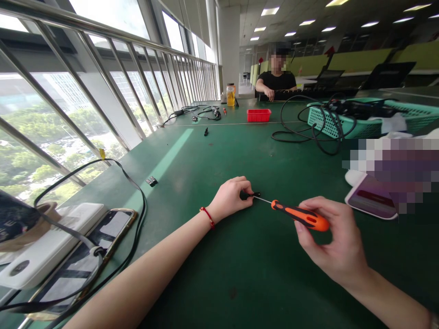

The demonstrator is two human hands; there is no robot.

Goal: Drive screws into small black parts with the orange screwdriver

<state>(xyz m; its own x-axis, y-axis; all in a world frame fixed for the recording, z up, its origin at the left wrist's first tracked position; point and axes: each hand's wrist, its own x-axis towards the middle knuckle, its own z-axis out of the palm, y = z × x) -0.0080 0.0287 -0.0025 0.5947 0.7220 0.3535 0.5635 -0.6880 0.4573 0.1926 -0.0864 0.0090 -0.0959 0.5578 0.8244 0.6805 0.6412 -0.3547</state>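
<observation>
My left hand (233, 196), with a red cord bracelet (207, 216) at the wrist, pinches a small black part (253, 195) just above the green table (206, 283). Most of that part is hidden by the fingers. In my right hand (332, 237) is an orange and black screwdriver (302, 216), gripped by its handle between thumb and fingers. Its thin metal shaft points left, and the tip meets the black part at my left fingertips. Further left lies another small black piece (151, 181), and one more small black piece (206, 132) lies farther back.
A red tray (259, 115), an amber jar (231, 95) and cables stand at the back. At right are a teal basket (363, 125) and a phone (372, 196). A power bank (51, 244), a phone (82, 265) and looping cables lie at left. Opposite sits a person (277, 80).
</observation>
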